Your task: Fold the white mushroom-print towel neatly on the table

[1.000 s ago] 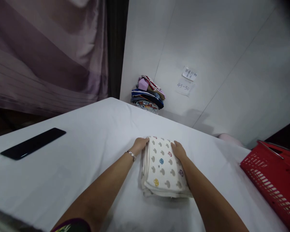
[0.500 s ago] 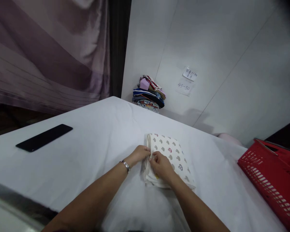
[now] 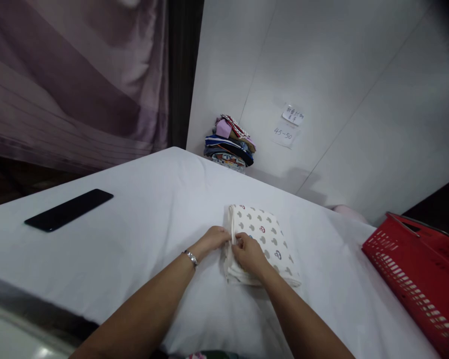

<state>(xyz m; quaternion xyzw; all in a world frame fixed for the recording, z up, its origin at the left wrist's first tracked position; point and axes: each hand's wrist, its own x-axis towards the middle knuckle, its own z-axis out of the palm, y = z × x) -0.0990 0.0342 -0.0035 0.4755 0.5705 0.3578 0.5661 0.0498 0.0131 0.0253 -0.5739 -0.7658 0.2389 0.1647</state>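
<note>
Pinching the layered left edge of a folded mushroom-print cloth [image 3: 272, 235], the left hand [image 3: 215, 238], with a silver bracelet [image 3: 190, 257] at its wrist, is close to the right hand [image 3: 250, 255], whose bent fingers touch the cloth near that edge, though whether they grip it I cannot tell. The cloth lies on a white sheet [image 3: 149, 209], with a flat black slab [image 3: 69, 209] well to its left and a red basket [image 3: 415, 269] to its right. Beyond the cloth are piled clothes [image 3: 230, 144] and handwritten papers [image 3: 284, 133] on a wall [image 3: 322, 60].
</note>
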